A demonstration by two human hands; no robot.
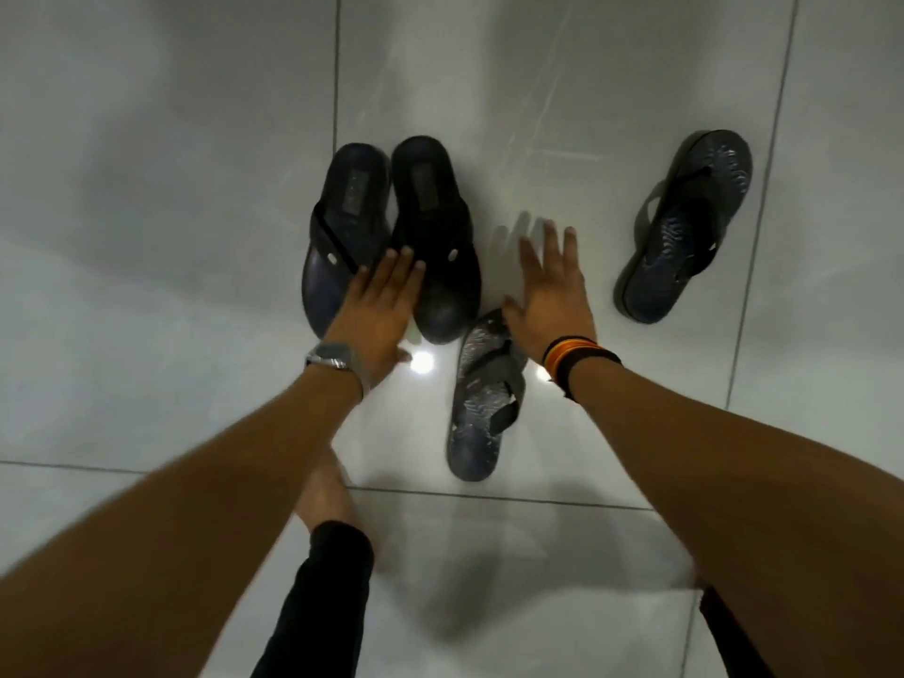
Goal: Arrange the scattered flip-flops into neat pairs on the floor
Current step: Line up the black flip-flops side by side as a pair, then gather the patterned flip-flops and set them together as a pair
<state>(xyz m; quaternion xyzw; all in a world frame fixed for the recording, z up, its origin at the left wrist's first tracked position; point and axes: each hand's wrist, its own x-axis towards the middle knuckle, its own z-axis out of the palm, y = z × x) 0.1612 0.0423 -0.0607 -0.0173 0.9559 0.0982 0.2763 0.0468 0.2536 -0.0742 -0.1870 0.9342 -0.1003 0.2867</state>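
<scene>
Pairing is half done: your left hand, fingers spread and gripping nothing, rests over the two plain dark rubber flip-flops lying side by side. Your right hand, open and empty, hovers above the nearer grey patterned flip-flop; its mate lies well to that hand's right. Next, bring those two together.

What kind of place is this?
Probably indoors in a home, perhaps near an entrance. The floor is glossy pale tile, flip-flops such as the patterned one lie about, and a bare foot shows.

The floor is glossy, smooth tile that mirrors a light. The black flip-flops look like matt rubber; the patterned flip-flops have textured soles. The watch looks metal.
</scene>
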